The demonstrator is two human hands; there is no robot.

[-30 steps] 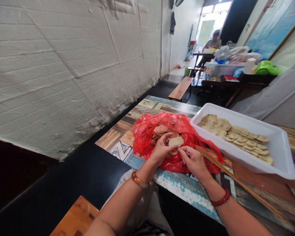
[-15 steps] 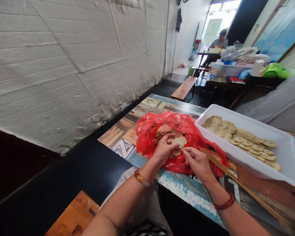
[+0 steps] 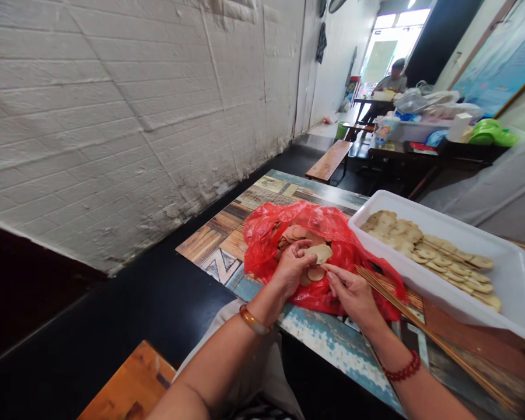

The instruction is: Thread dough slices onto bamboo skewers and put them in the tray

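My left hand pinches a pale, thin round slice of food over a crumpled red plastic bag. More round slices, some pinkish, lie inside the bag's opening. Close beside it, my right hand is closed on a thin wooden skewer, which runs back beneath my right forearm. The skewer's front end is by the slice's lower edge; whether it pierces the slice I cannot tell. A bundle of bare skewers lies on the table to the right of this hand.
A white plastic tray on the right holds skewered slices in rows. The patterned table stands by a white wall. Beyond are a bench, a cluttered table and a seated person.
The view has shifted slightly, so the scene sits a little lower. Both hands keep nearly the same positions, with the slice and skewer still held close together.
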